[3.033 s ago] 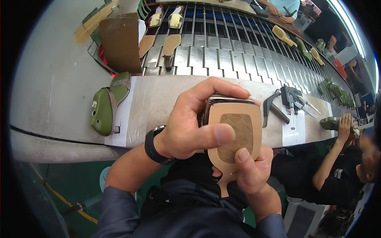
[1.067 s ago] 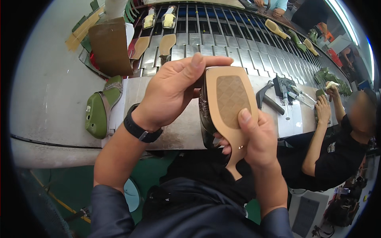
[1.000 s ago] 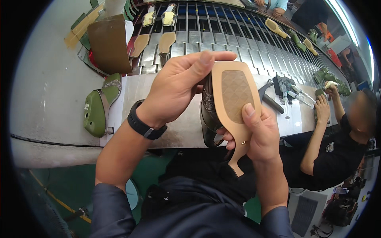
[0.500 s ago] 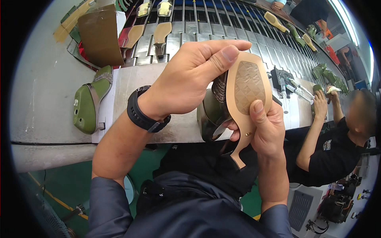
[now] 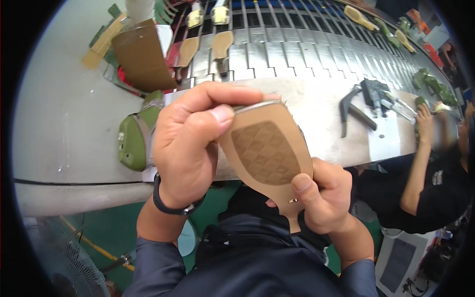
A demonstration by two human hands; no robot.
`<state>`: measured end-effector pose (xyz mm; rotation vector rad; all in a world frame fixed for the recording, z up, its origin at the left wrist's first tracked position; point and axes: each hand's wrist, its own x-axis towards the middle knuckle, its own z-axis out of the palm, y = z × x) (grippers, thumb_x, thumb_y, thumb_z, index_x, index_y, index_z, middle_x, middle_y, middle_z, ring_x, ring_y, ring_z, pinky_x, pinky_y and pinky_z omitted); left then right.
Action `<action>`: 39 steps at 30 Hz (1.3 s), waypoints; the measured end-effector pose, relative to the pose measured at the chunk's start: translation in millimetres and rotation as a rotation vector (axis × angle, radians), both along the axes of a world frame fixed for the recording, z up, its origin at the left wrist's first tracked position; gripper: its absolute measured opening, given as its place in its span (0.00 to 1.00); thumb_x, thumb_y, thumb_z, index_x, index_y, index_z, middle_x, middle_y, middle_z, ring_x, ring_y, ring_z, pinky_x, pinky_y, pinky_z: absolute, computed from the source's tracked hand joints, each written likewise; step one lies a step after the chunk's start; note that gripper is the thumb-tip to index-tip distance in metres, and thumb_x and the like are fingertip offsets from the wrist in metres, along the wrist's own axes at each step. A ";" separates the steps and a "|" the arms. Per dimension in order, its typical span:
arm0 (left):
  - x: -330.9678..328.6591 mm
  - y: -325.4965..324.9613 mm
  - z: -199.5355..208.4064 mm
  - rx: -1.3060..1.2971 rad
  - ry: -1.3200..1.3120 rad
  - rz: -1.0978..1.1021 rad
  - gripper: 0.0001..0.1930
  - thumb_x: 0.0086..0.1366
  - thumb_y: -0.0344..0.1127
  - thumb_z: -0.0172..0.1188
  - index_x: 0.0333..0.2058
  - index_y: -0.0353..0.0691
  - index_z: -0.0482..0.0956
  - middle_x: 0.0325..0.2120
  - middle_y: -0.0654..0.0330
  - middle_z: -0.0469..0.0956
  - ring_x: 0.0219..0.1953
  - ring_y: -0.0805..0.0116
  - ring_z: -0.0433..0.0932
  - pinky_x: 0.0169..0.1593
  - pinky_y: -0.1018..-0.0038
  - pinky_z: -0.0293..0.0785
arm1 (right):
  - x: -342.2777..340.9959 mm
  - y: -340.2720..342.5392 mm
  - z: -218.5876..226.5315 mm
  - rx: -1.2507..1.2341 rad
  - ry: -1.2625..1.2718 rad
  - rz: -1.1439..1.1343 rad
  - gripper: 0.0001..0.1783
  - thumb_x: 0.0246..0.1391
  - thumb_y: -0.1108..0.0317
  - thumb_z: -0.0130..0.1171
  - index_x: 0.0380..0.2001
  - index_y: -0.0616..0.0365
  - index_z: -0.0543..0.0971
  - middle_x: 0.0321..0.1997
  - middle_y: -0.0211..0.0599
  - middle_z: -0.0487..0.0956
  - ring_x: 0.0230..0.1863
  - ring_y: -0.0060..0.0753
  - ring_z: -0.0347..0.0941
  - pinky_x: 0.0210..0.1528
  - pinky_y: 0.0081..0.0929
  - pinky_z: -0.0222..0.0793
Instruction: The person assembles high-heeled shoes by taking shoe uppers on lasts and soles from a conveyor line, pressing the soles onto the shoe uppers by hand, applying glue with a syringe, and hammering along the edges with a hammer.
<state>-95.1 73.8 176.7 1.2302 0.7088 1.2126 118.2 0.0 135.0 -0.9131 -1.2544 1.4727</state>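
Together, left hand and right hand hold one tan-soled shoe.

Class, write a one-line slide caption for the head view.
Right hand grips a tan-soled shoe, underside toward the camera, left hand touching its toe end; green shoe at left.

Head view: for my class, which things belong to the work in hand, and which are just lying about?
Work in hand:
held shoe, sole toward the camera
left hand, at its wide end
right hand, gripping its narrow part

Seemingly just lying about, in neither hand:
hammer
syringes
green shoe
cardboard
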 end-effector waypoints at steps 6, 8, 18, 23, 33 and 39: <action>-5.1 -22.0 10.6 -0.045 0.230 0.173 0.25 0.75 0.47 0.49 0.48 0.24 0.80 0.41 0.38 0.86 0.44 0.52 0.87 0.53 0.60 0.84 | -28.3 -0.9 -4.9 0.428 -0.407 -0.078 0.08 0.65 0.68 0.66 0.38 0.62 0.81 0.20 0.41 0.77 0.18 0.45 0.76 0.21 0.36 0.70; -4.7 -25.8 4.4 -0.006 0.280 0.260 0.22 0.77 0.47 0.56 0.46 0.28 0.81 0.38 0.44 0.87 0.39 0.58 0.88 0.48 0.63 0.86 | -30.7 0.6 -5.0 0.464 -0.411 -0.067 0.07 0.65 0.69 0.67 0.37 0.62 0.81 0.20 0.41 0.76 0.18 0.45 0.76 0.20 0.37 0.69; -7.6 -20.9 -14.3 0.327 0.376 0.446 0.08 0.66 0.27 0.72 0.40 0.31 0.83 0.34 0.58 0.86 0.37 0.75 0.83 0.44 0.77 0.80 | -38.0 2.1 1.9 0.445 -0.463 -0.078 0.08 0.63 0.70 0.68 0.33 0.60 0.79 0.18 0.39 0.75 0.16 0.43 0.74 0.20 0.37 0.68; -12.0 -11.9 -21.0 0.415 0.497 0.522 0.09 0.64 0.27 0.74 0.40 0.33 0.83 0.35 0.61 0.85 0.37 0.77 0.82 0.42 0.79 0.79 | -31.1 10.3 2.7 0.407 -0.407 -0.152 0.09 0.60 0.69 0.71 0.31 0.59 0.79 0.18 0.40 0.76 0.16 0.42 0.75 0.20 0.36 0.69; -6.7 -7.0 -18.4 0.366 0.497 0.508 0.16 0.61 0.30 0.79 0.43 0.34 0.81 0.35 0.60 0.85 0.35 0.76 0.82 0.40 0.78 0.79 | -31.8 14.9 -5.9 0.421 -0.410 -0.237 0.11 0.56 0.69 0.74 0.31 0.59 0.79 0.20 0.41 0.77 0.19 0.45 0.77 0.22 0.36 0.71; -16.4 10.3 -24.4 0.328 0.516 0.586 0.15 0.63 0.37 0.78 0.40 0.35 0.83 0.34 0.63 0.82 0.34 0.77 0.79 0.40 0.79 0.76 | -19.8 16.9 -22.2 0.373 -0.499 -0.181 0.10 0.59 0.69 0.72 0.31 0.60 0.79 0.21 0.43 0.78 0.21 0.47 0.78 0.24 0.38 0.73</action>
